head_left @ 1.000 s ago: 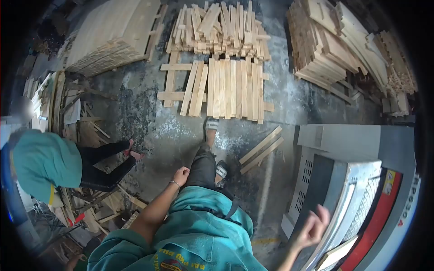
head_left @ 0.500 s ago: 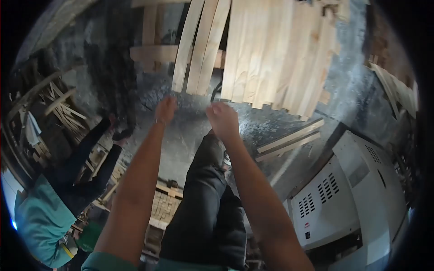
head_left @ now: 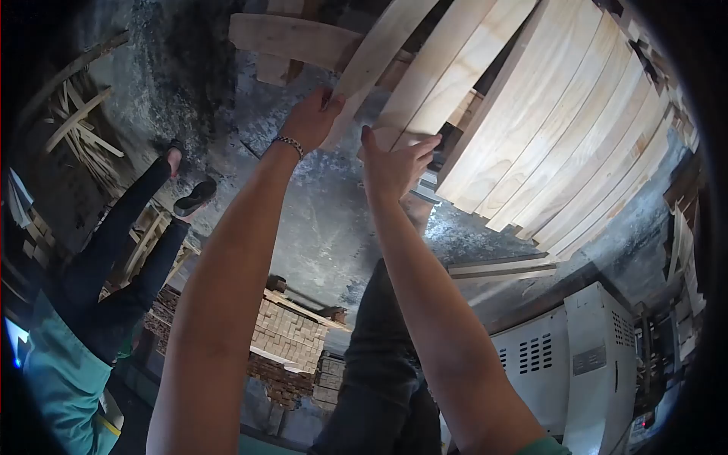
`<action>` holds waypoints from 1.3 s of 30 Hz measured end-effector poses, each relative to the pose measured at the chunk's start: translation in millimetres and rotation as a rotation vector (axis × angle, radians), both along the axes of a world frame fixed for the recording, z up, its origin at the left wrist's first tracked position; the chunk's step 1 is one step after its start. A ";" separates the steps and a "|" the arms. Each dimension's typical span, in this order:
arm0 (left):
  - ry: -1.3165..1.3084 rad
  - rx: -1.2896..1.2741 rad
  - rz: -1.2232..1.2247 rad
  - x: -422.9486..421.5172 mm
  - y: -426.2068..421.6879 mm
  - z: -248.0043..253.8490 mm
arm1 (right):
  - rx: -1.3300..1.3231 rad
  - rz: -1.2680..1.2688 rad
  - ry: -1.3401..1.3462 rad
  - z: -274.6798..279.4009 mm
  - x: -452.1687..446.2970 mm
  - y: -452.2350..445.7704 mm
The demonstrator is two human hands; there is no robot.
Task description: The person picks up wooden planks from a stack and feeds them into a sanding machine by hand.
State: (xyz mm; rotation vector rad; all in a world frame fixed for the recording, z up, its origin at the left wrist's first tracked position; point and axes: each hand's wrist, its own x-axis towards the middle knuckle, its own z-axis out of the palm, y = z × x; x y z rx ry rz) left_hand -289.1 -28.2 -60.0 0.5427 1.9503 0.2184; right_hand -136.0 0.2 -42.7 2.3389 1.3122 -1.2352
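Observation:
My left hand point(head_left: 309, 121) is closed at the near end of a long pale wooden plank point(head_left: 383, 57), its fingers on the plank's edge. Just right of it, my right hand point(head_left: 396, 161) spans the ends of two planks point(head_left: 447, 80) lying side by side, thumb at their left edge and fingers at their right. The palm side of the right hand's grip is partly hidden. Further right lies a broad row of similar planks point(head_left: 553, 114), edge to edge with uneven ends. Wooden crosspieces point(head_left: 296, 38) show beneath the planks at the left.
A white metal cabinet with vent slots point(head_left: 565, 345) stands at lower right. Loose wood strips point(head_left: 504, 269) lie on the concrete floor point(head_left: 311, 205). Another person point(head_left: 72, 371) is at left, near scrap sticks point(head_left: 83, 136). Stacked small wood blocks point(head_left: 288, 334) stand below.
Both hands have moved from short of the planks to their near ends, and the right hand's fingers have spread around two of them. The view has turned and come closer to the planks.

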 end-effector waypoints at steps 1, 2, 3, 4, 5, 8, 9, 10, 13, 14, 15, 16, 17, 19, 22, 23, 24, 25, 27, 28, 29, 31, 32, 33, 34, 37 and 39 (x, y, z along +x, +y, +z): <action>-0.008 0.009 0.005 -3.8 1.6 10.1 | 0.002 -0.010 -0.037 -0.8 -4.1 3.2; -0.037 0.020 0.020 -6.5 3.4 21.8 | 0.008 0.006 -0.099 -1.0 -9.4 7.4; -0.067 0.034 0.034 -7.6 4.6 34.5 | -0.036 -0.010 -0.096 -0.2 -11.6 10.3; -0.095 0.054 0.048 -7.2 8.9 48.8 | -0.073 -0.026 -0.091 0.4 -12.9 15.1; -0.062 0.080 0.034 -4.8 12.6 64.1 | -0.112 -0.041 -0.089 2.1 -13.1 18.7; 0.018 0.216 0.012 9.1 24.9 120.7 | -0.058 -0.046 -0.013 21.4 -8.2 23.6; 0.025 0.242 0.025 14.8 28.9 138.1 | -0.059 -0.053 0.026 33.3 -2.6 24.7; 0.032 0.272 0.038 20.8 33.6 155.5 | -0.059 -0.080 0.090 48.0 4.0 25.6; 0.080 0.420 0.005 40.0 28.1 198.2 | 0.073 -0.120 0.225 94.8 24.4 30.1; 0.034 0.408 0.068 47.9 28.8 214.0 | 0.034 -0.124 0.211 110.8 30.3 33.0; -0.012 0.397 0.131 56.1 31.2 230.0 | 0.009 -0.208 0.345 130.3 37.2 38.3; -0.082 0.405 0.206 65.7 33.5 247.4 | -0.020 -0.291 0.478 150.8 47.2 40.2; -0.156 0.408 0.283 77.4 34.9 266.9 | -0.053 -0.370 0.608 172.4 58.5 40.4; -0.267 0.430 0.392 107.2 29.0 309.6 | -0.074 -0.383 0.666 199.1 93.1 16.5; -0.335 0.540 0.419 154.3 12.1 374.9 | -0.079 -0.421 0.812 283.5 154.2 -16.9; -0.397 0.591 0.468 174.1 0.6 396.9 | -0.077 -0.440 0.871 321.0 177.9 -29.0; -0.393 0.611 0.439 192.3 -5.5 426.3 | -0.088 -0.447 0.925 359.1 201.5 -39.7; -0.392 0.620 0.414 212.0 -18.3 457.9 | -0.076 -0.437 0.975 390.0 228.9 -58.2; -0.348 0.700 0.416 248.7 -46.3 499.6 | -0.026 -0.406 1.075 443.7 279.1 -87.5; -0.321 0.722 0.394 270.3 -64.2 530.9 | 0.003 -0.390 1.080 471.8 307.3 -109.2; -0.294 0.761 0.368 289.4 -79.2 560.5 | 0.048 -0.367 1.092 496.6 332.4 -127.3; -0.304 0.865 0.287 324.3 -119.1 609.4 | 0.151 -0.338 1.109 553.4 379.2 -169.4; -0.306 0.910 0.241 341.0 -140.3 631.8 | 0.175 -0.351 1.135 580.1 404.0 -193.7; -0.308 0.951 0.200 357.8 -160.8 652.6 | 0.194 -0.375 1.159 606.0 428.3 -220.1; -0.310 0.984 0.158 374.8 -183.7 671.5 | 0.225 -0.394 1.172 634.7 450.3 -247.0; -0.343 1.040 0.078 428.1 -241.3 722.2 | 0.282 -0.479 1.250 696.0 508.3 -319.6; -0.390 1.073 0.008 457.2 -263.7 742.3 | 0.336 -0.559 1.296 741.5 530.5 -352.5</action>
